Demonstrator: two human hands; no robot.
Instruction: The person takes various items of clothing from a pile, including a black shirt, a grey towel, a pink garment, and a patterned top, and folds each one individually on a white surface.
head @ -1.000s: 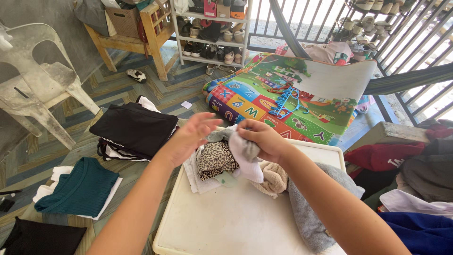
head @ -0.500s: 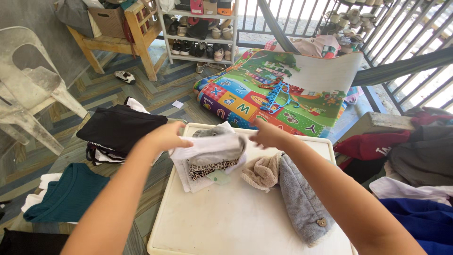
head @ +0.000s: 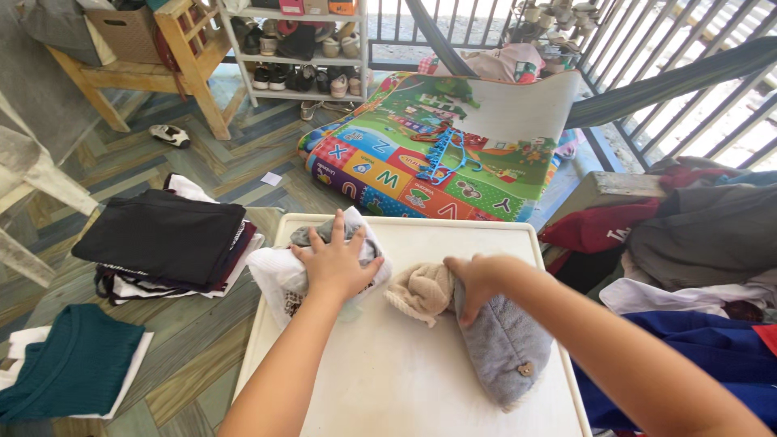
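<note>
Head view. Left hand (head: 336,260) pressed flat, fingers spread and gripping nothing, on top of a small stack of folded clothes (head: 283,275) at the near-left corner area of a white plastic table (head: 405,380); a grey piece and a white one showing around the palm, a scrap of leopard print peeking out beneath. Right hand (head: 473,279) just beside, curled onto the upper end of a grey fleece garment (head: 502,344) that runs down toward the table's right edge, with a beige knitted piece (head: 421,293) bunched against its fingers; whether those fingers actually pinch the cloth cannot be told.

Stack overhanging the table's left edge slightly. Bare tabletop below and between both forearms, and along the far rim.

On the floor left of the table: a black folded pile (head: 162,239) over lighter layers, and nearer, a teal top (head: 69,368) lying on white cloth. Beyond the table, a half-rolled alphabet play mat (head: 421,162) carrying blue hangers (head: 441,154). A shoe rack (head: 295,61) filled with shoes at the back; heaped unfolded clothes (head: 696,235) at right.
</note>
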